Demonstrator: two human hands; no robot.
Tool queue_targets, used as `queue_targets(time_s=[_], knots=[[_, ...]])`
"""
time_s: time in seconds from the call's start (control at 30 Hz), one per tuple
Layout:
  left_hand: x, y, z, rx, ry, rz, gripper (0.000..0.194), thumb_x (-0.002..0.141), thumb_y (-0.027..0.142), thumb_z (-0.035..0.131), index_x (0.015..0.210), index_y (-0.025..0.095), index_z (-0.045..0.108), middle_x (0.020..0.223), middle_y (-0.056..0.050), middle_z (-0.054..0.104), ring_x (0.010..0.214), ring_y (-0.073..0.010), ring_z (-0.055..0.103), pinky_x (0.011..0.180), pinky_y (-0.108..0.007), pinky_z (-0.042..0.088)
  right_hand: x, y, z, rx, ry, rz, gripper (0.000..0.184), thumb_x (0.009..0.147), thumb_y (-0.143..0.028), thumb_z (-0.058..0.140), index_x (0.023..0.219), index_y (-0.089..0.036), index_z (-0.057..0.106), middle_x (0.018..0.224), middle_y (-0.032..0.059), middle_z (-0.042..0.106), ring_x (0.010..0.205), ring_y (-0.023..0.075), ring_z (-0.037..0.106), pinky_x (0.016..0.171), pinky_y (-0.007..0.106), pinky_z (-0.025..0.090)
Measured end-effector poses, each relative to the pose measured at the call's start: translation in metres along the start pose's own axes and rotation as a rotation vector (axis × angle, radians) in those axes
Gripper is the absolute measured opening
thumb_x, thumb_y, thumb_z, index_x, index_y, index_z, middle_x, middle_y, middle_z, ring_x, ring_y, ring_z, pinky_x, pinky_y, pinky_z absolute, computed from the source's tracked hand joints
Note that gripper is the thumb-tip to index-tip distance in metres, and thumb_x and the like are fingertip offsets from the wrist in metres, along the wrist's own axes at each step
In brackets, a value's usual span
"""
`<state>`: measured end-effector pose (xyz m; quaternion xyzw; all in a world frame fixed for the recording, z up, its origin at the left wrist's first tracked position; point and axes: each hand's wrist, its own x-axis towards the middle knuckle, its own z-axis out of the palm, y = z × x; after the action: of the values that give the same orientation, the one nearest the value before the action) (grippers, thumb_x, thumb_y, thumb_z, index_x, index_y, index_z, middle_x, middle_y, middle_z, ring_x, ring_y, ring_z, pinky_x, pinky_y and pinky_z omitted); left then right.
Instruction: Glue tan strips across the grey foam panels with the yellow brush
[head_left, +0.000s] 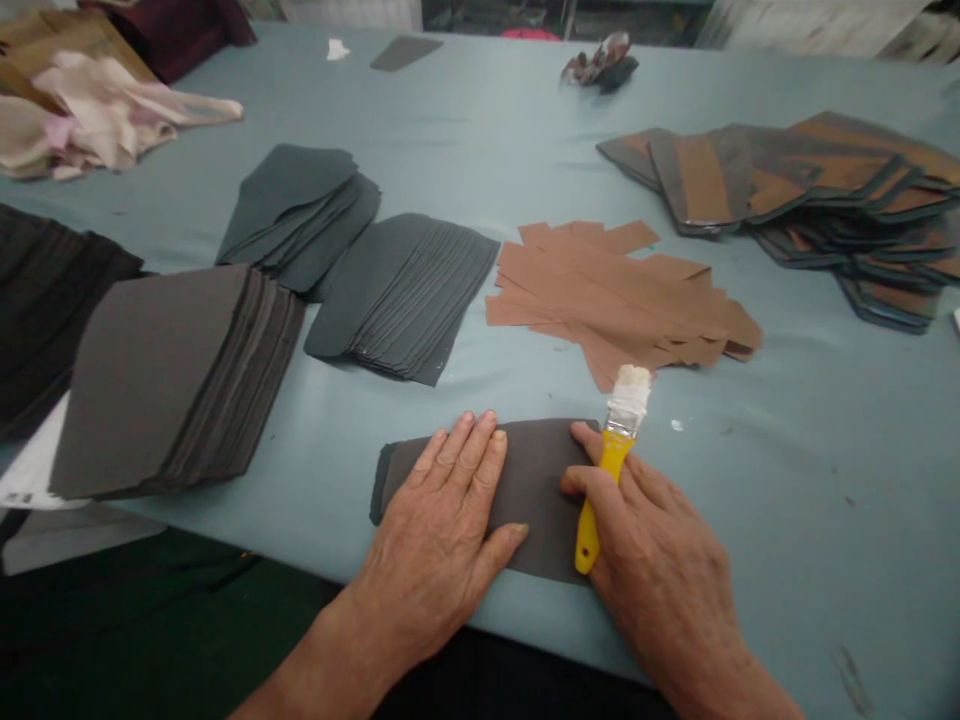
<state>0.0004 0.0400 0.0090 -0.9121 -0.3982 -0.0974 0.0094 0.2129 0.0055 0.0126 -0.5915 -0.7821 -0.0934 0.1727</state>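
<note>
My left hand point(442, 510) lies flat, fingers stretched, on a dark grey cut piece point(544, 500) near the table's front edge. A darker green-black layer point(382, 485) shows from under its left end. My right hand point(652, 550) grips a paintbrush point(616, 460) with a yellow handle between thumb and fingers. The brush points up and away, its bristles coated in white. That hand also rests on the right end of the grey piece. Just beyond the brush is a loose pile of brown strips point(607, 290).
Thick dark grey pieces point(165, 370) are stacked at left. Fanned green-grey pieces point(412, 290) lie beyond the left hand, with another fanned pile point(300, 210) behind. Layered grey-and-brown pieces point(795, 180) occupy the far right. Pale crumpled cloth point(105, 110) sits at the back left of the blue-grey table point(810, 480).
</note>
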Motion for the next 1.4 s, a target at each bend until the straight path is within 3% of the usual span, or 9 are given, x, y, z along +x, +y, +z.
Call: queue_targets(time_s=[0.27, 0.7, 0.87, 1.03, 1.4], knots=[[-0.006, 0.0, 0.003, 0.008, 0.048, -0.098, 0.069, 0.108, 0.052, 0.036, 0.156, 0.002, 0.042, 0.166, -0.022, 0.044, 0.155, -0.038, 0.04, 0.121, -0.055, 0.042, -0.003, 0.001, 0.001, 0.002, -0.011, -0.01, 0.033, 0.085, 0.004, 0.046, 0.101, -0.023, 0.055, 0.144, 0.0164, 0.068, 0.109, 0.0319, 0.073, 0.085, 0.042, 0.057], [-0.01, 0.0, 0.01, -0.016, 0.145, -0.188, 0.069, 0.109, 0.056, 0.032, 0.153, 0.006, 0.051, 0.163, -0.019, 0.05, 0.152, -0.0358, 0.046, 0.122, -0.052, 0.042, -0.003, 0.003, 0.002, 0.098, 0.095, 0.017, 0.006, 0.102, -0.019, 0.058, 0.099, -0.023, 0.057, 0.136, 0.0176, 0.072, 0.102, 0.0256, 0.075, 0.086, 0.038, 0.058], [-0.01, 0.0, 0.012, -0.031, 0.152, -0.199, 0.062, 0.108, 0.049, 0.037, 0.15, 0.006, 0.056, 0.161, -0.019, 0.051, 0.152, -0.036, 0.047, 0.123, -0.051, 0.042, 0.017, -0.01, 0.004, 0.243, 0.071, -0.127, 0.013, 0.099, -0.01, 0.057, 0.101, -0.023, 0.057, 0.142, 0.0177, 0.069, 0.13, 0.0258, 0.067, 0.107, 0.044, 0.055], [-0.01, 0.001, 0.012, -0.041, 0.149, -0.198, 0.059, 0.108, 0.043, 0.038, 0.149, 0.006, 0.057, 0.161, -0.02, 0.051, 0.152, -0.0366, 0.046, 0.123, -0.052, 0.042, 0.032, -0.013, 0.009, 0.353, -0.072, -0.2, 0.013, 0.1, -0.013, 0.056, 0.107, -0.024, 0.057, 0.142, 0.0156, 0.069, 0.134, 0.0239, 0.065, 0.109, 0.046, 0.055], [-0.009, -0.002, 0.008, 0.029, 0.109, -0.149, 0.06, 0.106, 0.04, 0.041, 0.151, 0.001, 0.051, 0.161, -0.024, 0.05, 0.149, -0.0401, 0.049, 0.118, -0.056, 0.044, 0.011, 0.017, 0.006, 0.246, -0.065, -0.042, 0.009, 0.102, -0.023, 0.062, 0.11, -0.022, 0.057, 0.146, 0.0177, 0.066, 0.132, 0.0296, 0.065, 0.104, 0.047, 0.058]])
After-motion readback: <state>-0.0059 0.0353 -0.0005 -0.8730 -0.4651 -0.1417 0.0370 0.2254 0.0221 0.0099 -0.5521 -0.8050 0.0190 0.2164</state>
